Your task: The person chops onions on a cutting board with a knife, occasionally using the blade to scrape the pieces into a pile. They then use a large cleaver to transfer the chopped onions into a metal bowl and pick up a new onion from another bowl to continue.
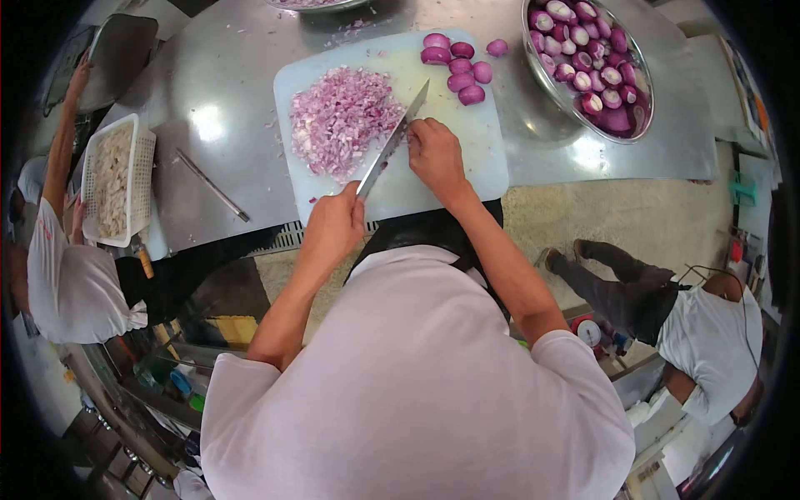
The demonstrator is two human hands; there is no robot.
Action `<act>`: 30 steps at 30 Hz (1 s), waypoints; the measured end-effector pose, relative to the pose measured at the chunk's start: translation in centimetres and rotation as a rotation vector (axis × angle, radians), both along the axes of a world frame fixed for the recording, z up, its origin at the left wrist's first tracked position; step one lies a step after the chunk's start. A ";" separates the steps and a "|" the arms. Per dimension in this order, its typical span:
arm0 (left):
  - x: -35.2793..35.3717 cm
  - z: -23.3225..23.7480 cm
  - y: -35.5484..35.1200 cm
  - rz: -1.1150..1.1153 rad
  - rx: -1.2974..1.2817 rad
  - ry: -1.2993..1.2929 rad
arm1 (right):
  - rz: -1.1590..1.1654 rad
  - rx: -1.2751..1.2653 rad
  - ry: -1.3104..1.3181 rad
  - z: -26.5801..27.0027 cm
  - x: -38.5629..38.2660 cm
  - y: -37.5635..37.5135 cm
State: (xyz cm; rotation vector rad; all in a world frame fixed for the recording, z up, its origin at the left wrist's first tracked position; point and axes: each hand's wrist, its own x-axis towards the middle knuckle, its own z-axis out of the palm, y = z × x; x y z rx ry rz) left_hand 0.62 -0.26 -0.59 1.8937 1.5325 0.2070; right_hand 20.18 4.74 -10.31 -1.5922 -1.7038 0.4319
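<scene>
My left hand (335,220) is closed around the handle of a kitchen knife (388,148), whose blade slants up and right over the white cutting board (477,158). Close beside the blade, my right hand (437,157) has its fingers curled together; whatever they may hold is hidden. A broad heap of chopped red onion (343,117) covers the board's left part, left of the knife. Several peeled red onion pieces (460,65) sit at the board's upper right, and one lies just off its edge.
A metal bowl (542,77) of red onions stands right on the steel table (225,75). Another bowl (321,7) is at the far edge. Left are a metal rod (210,183), a white basket (143,171) and a co-worker (75,275). Another person (704,321) is at right.
</scene>
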 end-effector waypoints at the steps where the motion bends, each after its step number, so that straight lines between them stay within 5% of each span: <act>1: 0.1 0.9 0.0 0.012 -0.044 0.003 | 0.014 -0.005 -0.004 -0.1 0.1 -0.2; 8: 0.5 0.3 0.2 -0.025 0.016 -0.015 | 0.001 -0.010 0.037 0.3 1.1 -0.4; 13: 0.6 -1.6 0.5 -0.020 0.020 -0.054 | -0.235 0.175 0.029 0.8 5.8 1.5; 19: 0.5 -1.7 -0.6 -0.149 -0.088 -0.133 | -0.135 0.128 -0.064 0.3 10.0 4.2; 24: -3.2 -2.3 0.5 0.124 -0.134 -0.121 | -0.075 0.006 0.058 -0.4 7.6 1.8; 30: -1.3 -0.2 0.7 0.079 0.044 -0.022 | 0.001 -0.036 0.001 1.2 1.8 0.0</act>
